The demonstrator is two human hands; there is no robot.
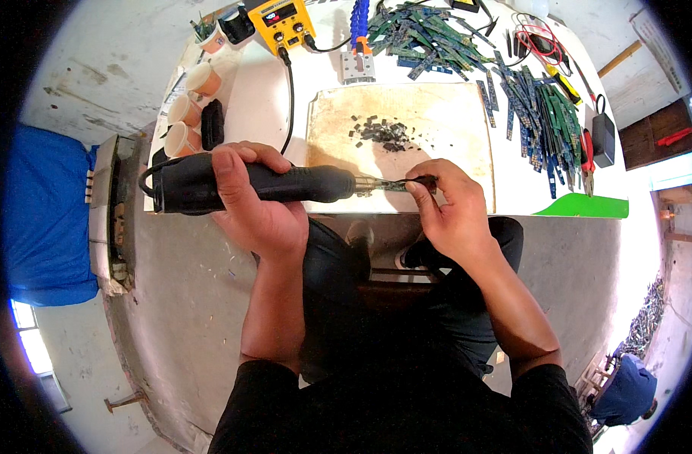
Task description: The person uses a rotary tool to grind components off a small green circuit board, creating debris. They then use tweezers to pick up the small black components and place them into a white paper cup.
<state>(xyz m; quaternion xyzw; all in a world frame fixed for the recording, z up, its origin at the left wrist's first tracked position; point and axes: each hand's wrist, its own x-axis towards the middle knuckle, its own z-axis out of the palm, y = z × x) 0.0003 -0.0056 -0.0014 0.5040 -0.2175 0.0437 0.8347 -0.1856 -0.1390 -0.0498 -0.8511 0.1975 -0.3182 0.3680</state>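
Observation:
My left hand grips a black hot-air gun held horizontally, its metal nozzle pointing right. At the nozzle's tip is a narrow green circuit board strip, near the front edge of a stained pale board. My right hand pinches a thin dark item over that strip; whether it is tweezers or part of the strip is unclear. A pile of small black chips lies on the pale board, just beyond both hands.
A yellow station, paper cups and a blue-hosed clamp stand behind and left. Heaps of circuit strips, red-handled pliers and a black adapter lie right on the white table. A person in blue is at lower right.

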